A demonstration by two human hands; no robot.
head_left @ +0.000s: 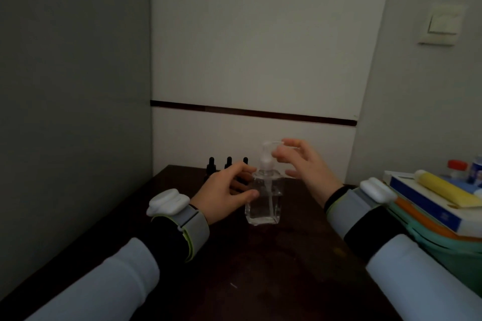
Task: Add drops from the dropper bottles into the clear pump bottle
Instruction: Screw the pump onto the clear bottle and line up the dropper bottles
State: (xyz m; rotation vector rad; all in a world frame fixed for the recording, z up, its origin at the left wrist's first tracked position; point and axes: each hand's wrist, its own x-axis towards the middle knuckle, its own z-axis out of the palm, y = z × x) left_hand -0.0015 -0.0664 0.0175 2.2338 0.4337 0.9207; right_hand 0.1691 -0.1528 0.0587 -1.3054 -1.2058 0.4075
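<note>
While the left hand [221, 194] curls in from the side, the square clear plastic pump bottle [264, 206] stands upright near the middle of the dark wooden table [260, 268], a little way out from the back wall. The thumb and forefinger of that hand bend round the bottle's left shoulder and side, their tips touching the plastic. The bottle looks partly filled with clear liquid, and its dip tube shows through the front.

Above it, the right hand [307, 167] hangs at the white pump head [268, 146], forefinger over the spout and thumb just under it, the other fingers spread loosely. That hand is blurred, and I cannot tell whether it is pinching the pump or only close to it.

Three small dark dropper bottles with black bulb tops [229, 163] stand in a row against the wall, behind the left hand and just left of the pump bottle; the hand hides their lower halves.

Each wrist wears a grey strap with a white pod, one on the left [168, 202] and one on the right [375, 189], over dark cuffs and pale sleeves.

At the table's right edge sits a teal plastic tub [443, 240] with a blue and white box [427, 198] across it, a yellow tube [443, 190] lying on the box, and a red-capped jar [457, 168] behind. A pale light switch [442, 25] is fixed high on the right wall.
</note>
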